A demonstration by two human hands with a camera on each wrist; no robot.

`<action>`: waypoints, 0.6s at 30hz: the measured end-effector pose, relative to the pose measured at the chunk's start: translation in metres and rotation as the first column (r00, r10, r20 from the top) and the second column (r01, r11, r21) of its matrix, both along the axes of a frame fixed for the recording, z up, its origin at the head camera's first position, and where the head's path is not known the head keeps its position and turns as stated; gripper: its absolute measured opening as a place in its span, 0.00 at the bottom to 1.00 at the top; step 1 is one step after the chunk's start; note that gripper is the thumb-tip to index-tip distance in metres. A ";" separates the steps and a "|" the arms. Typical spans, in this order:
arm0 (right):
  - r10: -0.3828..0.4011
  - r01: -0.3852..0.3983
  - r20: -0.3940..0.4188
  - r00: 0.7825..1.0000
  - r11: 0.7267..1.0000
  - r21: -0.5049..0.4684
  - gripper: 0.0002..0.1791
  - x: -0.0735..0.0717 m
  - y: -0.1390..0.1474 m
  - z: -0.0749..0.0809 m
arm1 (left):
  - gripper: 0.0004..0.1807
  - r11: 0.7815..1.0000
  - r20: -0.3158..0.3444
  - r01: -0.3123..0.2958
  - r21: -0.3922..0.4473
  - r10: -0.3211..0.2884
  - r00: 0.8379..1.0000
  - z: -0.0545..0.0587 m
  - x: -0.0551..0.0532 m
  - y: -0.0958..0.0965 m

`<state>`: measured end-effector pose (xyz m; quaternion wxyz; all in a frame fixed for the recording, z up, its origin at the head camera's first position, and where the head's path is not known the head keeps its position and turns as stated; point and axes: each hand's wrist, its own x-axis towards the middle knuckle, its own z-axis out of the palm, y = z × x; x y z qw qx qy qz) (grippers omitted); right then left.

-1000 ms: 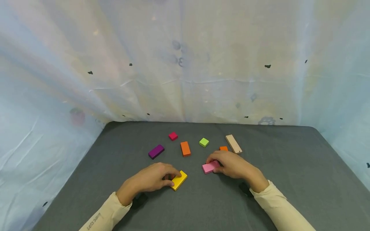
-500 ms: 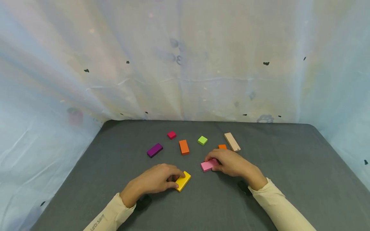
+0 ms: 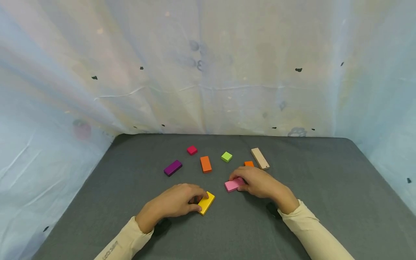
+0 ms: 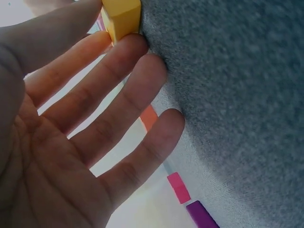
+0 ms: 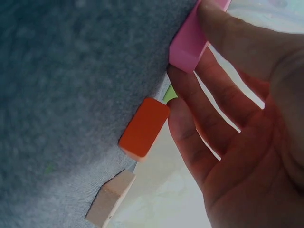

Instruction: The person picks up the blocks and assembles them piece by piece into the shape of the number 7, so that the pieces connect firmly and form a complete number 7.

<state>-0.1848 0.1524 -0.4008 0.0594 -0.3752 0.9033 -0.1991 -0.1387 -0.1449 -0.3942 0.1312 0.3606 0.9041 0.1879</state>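
Note:
My left hand pinches a yellow rectangular block between thumb and fingers, low over the dark grey table. In the left wrist view the thumb lies along one side of the yellow block, fingertips on the other. To the right, my right hand grips a pink rectangular block by its right part. The right wrist view shows the thumb on the pink block and fingertips behind it. An orange block sits just beyond the right hand, partly hidden by it.
Beyond the hands lie a purple block, a red block, another orange block, a lime green block and a bare wood block. A pale patterned curtain hangs behind the table.
My left hand has moved a little to the right with the yellow block, closer to the pink one. The right hand keeps its grip on the pink block; the whole view has shifted slightly.

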 end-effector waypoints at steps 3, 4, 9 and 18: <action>-0.001 0.001 0.000 1.000 1.000 -0.005 0.15 0.000 0.000 0.000 | 0.15 1.000 0.001 0.000 -0.003 0.000 1.000 0.000 0.000 0.000; -0.002 0.002 0.000 1.000 1.000 -0.006 0.15 0.001 -0.001 0.000 | 0.15 1.000 0.002 0.000 -0.002 0.000 1.000 0.000 0.000 -0.001; 0.000 0.000 -0.001 1.000 1.000 0.008 0.15 0.001 -0.002 -0.002 | 0.16 1.000 0.006 -0.003 0.007 0.003 1.000 -0.003 0.002 -0.003; -0.013 0.013 -0.003 1.000 1.000 0.013 0.15 0.003 -0.001 0.000 | 0.16 1.000 -0.035 -0.013 0.010 0.014 0.999 -0.004 0.006 -0.001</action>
